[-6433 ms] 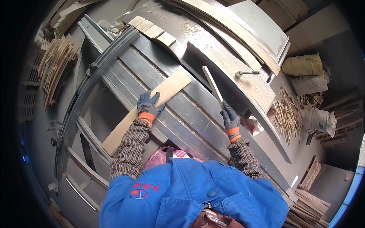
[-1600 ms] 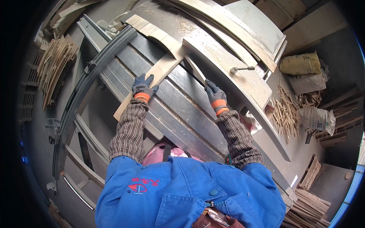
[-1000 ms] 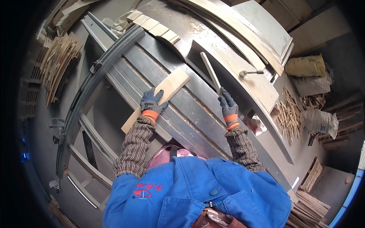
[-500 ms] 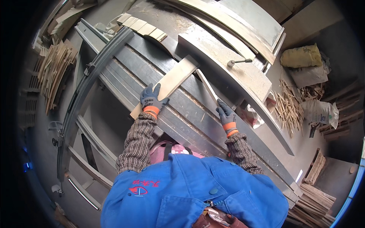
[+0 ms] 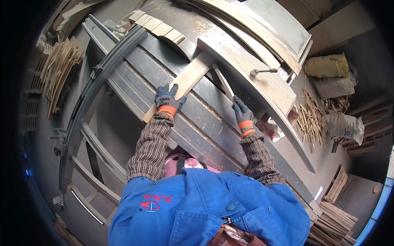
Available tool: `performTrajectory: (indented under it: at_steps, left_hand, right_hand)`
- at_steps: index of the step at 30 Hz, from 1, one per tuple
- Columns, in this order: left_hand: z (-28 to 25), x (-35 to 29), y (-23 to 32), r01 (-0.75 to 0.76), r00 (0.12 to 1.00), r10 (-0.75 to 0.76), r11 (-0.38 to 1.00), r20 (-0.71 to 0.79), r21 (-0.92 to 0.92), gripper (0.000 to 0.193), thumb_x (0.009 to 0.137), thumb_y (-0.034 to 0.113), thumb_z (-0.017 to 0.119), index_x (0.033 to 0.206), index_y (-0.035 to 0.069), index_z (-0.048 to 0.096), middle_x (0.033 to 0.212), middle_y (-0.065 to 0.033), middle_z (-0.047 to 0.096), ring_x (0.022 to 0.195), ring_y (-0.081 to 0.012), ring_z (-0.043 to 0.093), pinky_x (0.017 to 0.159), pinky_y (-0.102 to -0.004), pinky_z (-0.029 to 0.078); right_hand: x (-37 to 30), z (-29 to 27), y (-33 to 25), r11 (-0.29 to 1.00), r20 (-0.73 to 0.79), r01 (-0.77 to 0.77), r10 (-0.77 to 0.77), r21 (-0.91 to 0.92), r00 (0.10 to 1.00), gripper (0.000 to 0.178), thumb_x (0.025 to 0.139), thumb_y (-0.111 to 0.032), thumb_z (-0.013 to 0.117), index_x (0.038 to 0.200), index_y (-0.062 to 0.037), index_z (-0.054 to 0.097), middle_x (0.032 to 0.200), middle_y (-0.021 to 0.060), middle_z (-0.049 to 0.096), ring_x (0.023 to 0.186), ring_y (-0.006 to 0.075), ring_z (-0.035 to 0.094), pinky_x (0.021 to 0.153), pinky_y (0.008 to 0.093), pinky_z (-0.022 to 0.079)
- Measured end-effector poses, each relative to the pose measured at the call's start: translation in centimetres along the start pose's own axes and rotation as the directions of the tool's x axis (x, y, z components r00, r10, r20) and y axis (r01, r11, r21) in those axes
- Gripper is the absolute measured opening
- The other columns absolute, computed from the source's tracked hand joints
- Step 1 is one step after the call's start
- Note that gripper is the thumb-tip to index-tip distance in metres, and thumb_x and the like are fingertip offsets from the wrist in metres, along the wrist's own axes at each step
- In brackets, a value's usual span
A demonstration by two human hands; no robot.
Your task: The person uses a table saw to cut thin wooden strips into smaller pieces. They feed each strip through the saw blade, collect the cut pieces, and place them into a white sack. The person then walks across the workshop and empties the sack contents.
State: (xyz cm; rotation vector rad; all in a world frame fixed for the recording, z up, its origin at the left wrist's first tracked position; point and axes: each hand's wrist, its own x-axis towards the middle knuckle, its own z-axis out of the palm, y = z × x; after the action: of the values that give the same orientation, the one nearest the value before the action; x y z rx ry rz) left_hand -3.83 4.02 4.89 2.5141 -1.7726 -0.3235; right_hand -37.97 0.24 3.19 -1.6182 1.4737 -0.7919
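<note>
A flat pale wooden board (image 5: 191, 76) lies slantwise across the grey metal saw table (image 5: 205, 110), its far end close to the raised metal fence (image 5: 246, 82). My left hand (image 5: 167, 98), in a grey glove with an orange cuff, rests on the board with fingers spread. My right hand (image 5: 243, 111), gloved alike, is closed on the near end of a thin wooden stick (image 5: 223, 80). The stick's far tip meets the board's right edge near the fence. Any saw blade is hidden from view.
Short wooden pieces (image 5: 158, 28) stand in a row at the table's far left. Long curved boards (image 5: 246, 28) lie beyond the fence, near a metal lever (image 5: 262, 71). Offcuts (image 5: 308, 121) and sacks (image 5: 328, 65) are on the right; stacked strips (image 5: 61, 74) stand left.
The board has slid slightly away from me toward the far end of the fence, my left hand moving with it. The stick, in my right hand, now stands a little steeper.
</note>
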Motion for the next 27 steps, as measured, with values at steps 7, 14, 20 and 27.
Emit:
performTrajectory:
  at_steps: [7, 14, 20, 27]
  left_hand:
    - [-1.6, 0.8, 0.0, 0.025, 0.99, -0.028, 0.999, 0.136, 0.025, 0.084, 0.075, 0.071, 0.067, 0.146, 0.027, 0.055, 0.15, -0.005, 0.048, 0.129, -0.0332, 0.044, 0.115, -0.0409, 0.038]
    - [-1.3, 1.5, -0.8, 0.023, 0.993, -0.028, 0.999, 0.116, 0.043, 0.084, 0.076, 0.073, 0.066, 0.145, 0.027, 0.055, 0.15, -0.0065, 0.048, 0.131, -0.0331, 0.044, 0.115, -0.04, 0.037]
    - [-1.1, 1.6, -1.8, -0.003, 1.0, 0.003, 1.0, 0.031, 0.003, 0.078, 0.078, 0.064, 0.07, 0.141, 0.021, 0.059, 0.144, -0.0084, 0.052, 0.122, -0.033, 0.046, 0.11, -0.0391, 0.041]
    - [-1.2, 2.7, -2.6, -0.002, 1.0, 0.002, 1.0, 0.008, 0.007, 0.076, 0.078, 0.063, 0.071, 0.14, 0.021, 0.06, 0.143, -0.0098, 0.053, 0.123, -0.0337, 0.046, 0.11, -0.04, 0.041]
  right_hand:
    - [0.7, 0.0, 0.0, 0.998, 0.004, 0.039, -0.039, -0.053, 0.999, 0.04, 0.095, -0.023, 0.063, 0.133, -0.0115, 0.065, 0.125, 0.0149, 0.069, 0.111, 0.0275, 0.068, 0.097, 0.0338, 0.051]
    - [1.2, 0.7, -1.0, 1.0, 0.034, 0.016, -0.016, -0.011, 0.999, 0.036, 0.097, -0.009, 0.063, 0.131, -0.0016, 0.065, 0.129, 0.0073, 0.069, 0.106, 0.0113, 0.065, 0.093, 0.027, 0.053]
    - [1.5, 1.1, -3.5, 0.998, 0.069, -0.068, 0.069, -0.02, 0.995, 0.037, 0.097, -0.012, 0.063, 0.132, -0.0021, 0.064, 0.13, 0.0085, 0.069, 0.107, 0.0119, 0.065, 0.093, 0.027, 0.052]
    - [2.9, 1.4, -3.3, 0.989, 0.064, 0.045, -0.036, -0.143, 0.997, 0.039, 0.095, -0.018, 0.063, 0.133, -0.0074, 0.065, 0.127, 0.0115, 0.07, 0.113, 0.0163, 0.067, 0.095, 0.0287, 0.051]
